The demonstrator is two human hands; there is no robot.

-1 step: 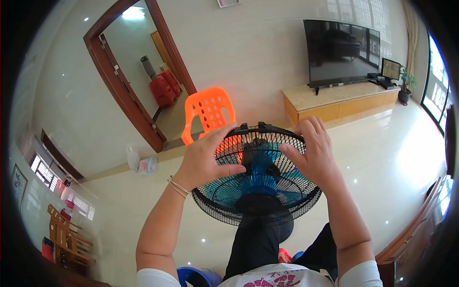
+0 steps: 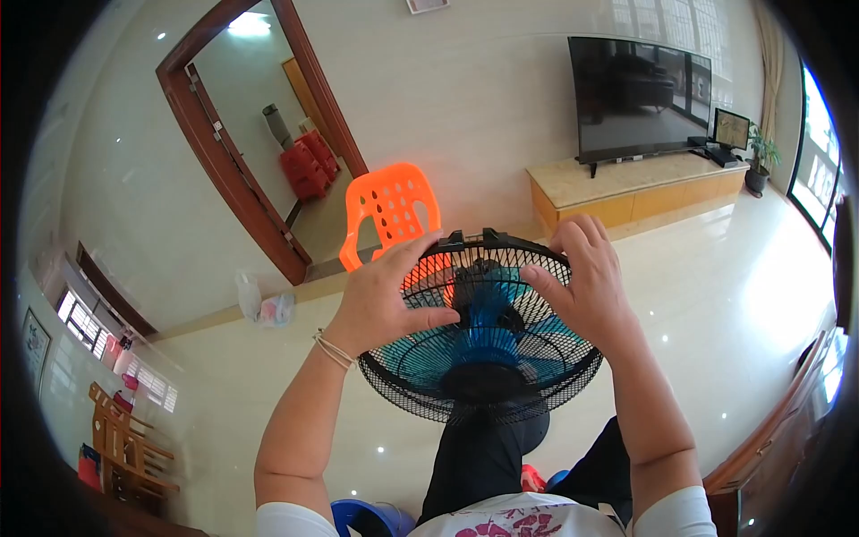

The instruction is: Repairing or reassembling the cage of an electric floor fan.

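Observation:
A black wire fan cage (image 2: pixel 480 410) with blue-green blades behind its mesh is in front of me, above my knees. My left hand (image 2: pixel 386 300) grips its upper left rim, with the fingers going over the edge and the thumb lying across the mesh. A light cord band is round that wrist. On the upper right rim sits my right hand (image 2: pixel 591 286), its fingers bent over the edge and its thumb pointing in over the mesh. The far fingertips of both hands are partly hidden. Two black clips (image 2: pixel 490 237) stand up from the far rim between the hands.
An orange plastic chair (image 2: pixel 394 201) stands just beyond the fan. A blue bucket (image 2: pixel 380 516) is near my left leg. Plastic bags (image 2: pixel 273 309) lie by the wall. Farther off are a low cabinet (image 2: pixel 635 183) with a television (image 2: pixel 640 98) and a wooden chair (image 2: pixel 125 438).

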